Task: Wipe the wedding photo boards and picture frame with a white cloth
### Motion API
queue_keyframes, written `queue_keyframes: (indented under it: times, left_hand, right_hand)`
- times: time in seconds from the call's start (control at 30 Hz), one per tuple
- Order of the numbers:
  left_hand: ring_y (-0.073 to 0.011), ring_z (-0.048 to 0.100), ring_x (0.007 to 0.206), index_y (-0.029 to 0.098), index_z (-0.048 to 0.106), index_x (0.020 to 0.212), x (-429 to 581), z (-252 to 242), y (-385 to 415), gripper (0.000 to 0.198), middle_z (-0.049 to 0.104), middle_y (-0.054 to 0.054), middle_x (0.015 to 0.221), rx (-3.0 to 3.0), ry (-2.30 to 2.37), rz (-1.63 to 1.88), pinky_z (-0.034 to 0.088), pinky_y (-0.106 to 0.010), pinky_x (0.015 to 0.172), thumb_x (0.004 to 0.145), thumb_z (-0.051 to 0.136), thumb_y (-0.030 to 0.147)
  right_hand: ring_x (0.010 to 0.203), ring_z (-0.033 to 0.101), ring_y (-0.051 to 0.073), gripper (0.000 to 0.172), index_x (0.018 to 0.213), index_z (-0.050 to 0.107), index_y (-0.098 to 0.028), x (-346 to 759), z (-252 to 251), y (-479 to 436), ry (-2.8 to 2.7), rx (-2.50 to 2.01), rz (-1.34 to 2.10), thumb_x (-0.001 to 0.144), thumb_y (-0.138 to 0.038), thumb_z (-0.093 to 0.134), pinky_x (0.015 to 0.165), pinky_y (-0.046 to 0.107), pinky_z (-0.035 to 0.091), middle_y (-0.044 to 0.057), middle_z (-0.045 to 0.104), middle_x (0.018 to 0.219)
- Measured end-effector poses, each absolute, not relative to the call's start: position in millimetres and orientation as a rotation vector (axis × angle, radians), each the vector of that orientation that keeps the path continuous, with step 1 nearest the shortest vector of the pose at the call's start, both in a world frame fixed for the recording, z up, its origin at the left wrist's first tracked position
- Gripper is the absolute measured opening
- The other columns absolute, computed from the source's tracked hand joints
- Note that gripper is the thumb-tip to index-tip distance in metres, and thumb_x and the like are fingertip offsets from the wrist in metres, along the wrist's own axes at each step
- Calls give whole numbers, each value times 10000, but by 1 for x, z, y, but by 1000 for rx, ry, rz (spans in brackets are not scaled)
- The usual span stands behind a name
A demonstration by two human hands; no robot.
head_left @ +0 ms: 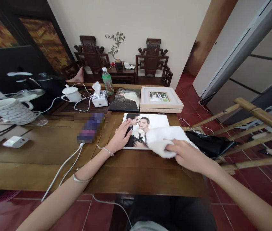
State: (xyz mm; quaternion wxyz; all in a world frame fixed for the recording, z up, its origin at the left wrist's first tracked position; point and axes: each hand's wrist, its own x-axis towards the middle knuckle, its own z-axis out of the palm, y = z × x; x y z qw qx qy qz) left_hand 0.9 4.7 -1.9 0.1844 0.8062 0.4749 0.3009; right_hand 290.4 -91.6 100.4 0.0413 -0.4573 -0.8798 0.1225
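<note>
A wedding photo panel lies flat on the wooden table in front of me. My left hand rests on the panel's left edge, fingers stretched out and holding nothing. In my right hand a fluffy white cloth is gripped; it lies over the lower right part of the panel and hides that corner. Just behind the panel are a second, dark photo panel and a pale framed picture with a wide white mat.
A phone with a white cable lies left of my hand. Further back stand a tissue box, a green-labelled bottle and a lidded white cup. A patterned mug is far left. A bamboo chair with a black bag stands right.
</note>
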Motion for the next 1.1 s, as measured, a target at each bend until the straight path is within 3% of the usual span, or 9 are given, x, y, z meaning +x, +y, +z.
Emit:
queue_keyframes:
  times: [0.1,0.3,0.4,0.53,0.7,0.8,0.97,1.03,1.1]
  left_hand:
    - [-252,252,1451,166,378,1446,0,-1,5,511,340,-136,1540,2270,1339,836,221,-519,1171,974,360,363]
    - [-242,256,1450,192,383,1445,-1,-2,5,503,342,-122,1541,2262,1331,848,221,-508,1174,974,367,370]
    - [-243,258,1449,190,386,1443,-2,-1,5,501,346,-121,1539,2262,1332,846,228,-515,1170,973,368,362]
    - [-250,262,1447,156,386,1443,-1,0,5,513,345,-134,1538,2262,1336,837,238,-514,1169,968,364,349]
    - [-266,263,1445,137,396,1434,1,-1,4,517,352,-147,1531,2250,1346,857,235,-523,1168,965,368,353]
    - [-266,263,1446,178,395,1435,1,-2,5,501,354,-131,1533,2248,1343,873,226,-528,1170,968,372,357]
    - [-256,257,1449,172,390,1438,1,-3,4,501,346,-135,1537,2257,1350,854,222,-518,1172,973,360,356]
    - [-255,253,1450,177,391,1437,1,-3,4,496,346,-128,1538,2256,1345,858,220,-518,1173,973,361,349]
    - [-256,252,1450,172,390,1438,1,-3,4,499,345,-129,1538,2258,1339,860,221,-522,1172,973,361,349]
  right_hand:
    - [887,641,230,579,1073,694,-203,288,101,-50,-2674,-1391,318,630,8,386,767,311,470,74,714,946]
    - [1015,645,240,607,1161,669,-174,288,93,24,-2588,-1353,239,658,6,381,872,317,462,80,713,1131]
    - [1101,623,271,609,1192,645,-158,286,83,25,-2579,-1408,200,676,22,377,933,394,461,115,686,1188]
    - [1381,377,330,587,1126,654,-132,283,69,-27,-2660,-1413,116,652,80,381,1091,602,295,167,570,1354]
    - [1433,236,377,527,965,692,-134,285,69,-116,-2792,-1286,237,618,109,378,1104,677,236,148,428,1490]
    - [1424,278,349,521,921,698,-156,285,75,-138,-2818,-1231,332,601,104,379,1123,642,250,122,465,1469]
    - [1337,453,305,634,1135,673,-164,277,88,-99,-2764,-1318,333,623,75,387,1092,534,361,167,583,1342]
    - [1265,530,289,636,1152,671,-177,269,93,-67,-2733,-1333,319,636,61,385,1035,478,422,149,648,1248]
    - [1072,647,271,595,1118,690,-184,261,97,-33,-2685,-1345,344,656,44,393,891,396,501,122,711,1110]
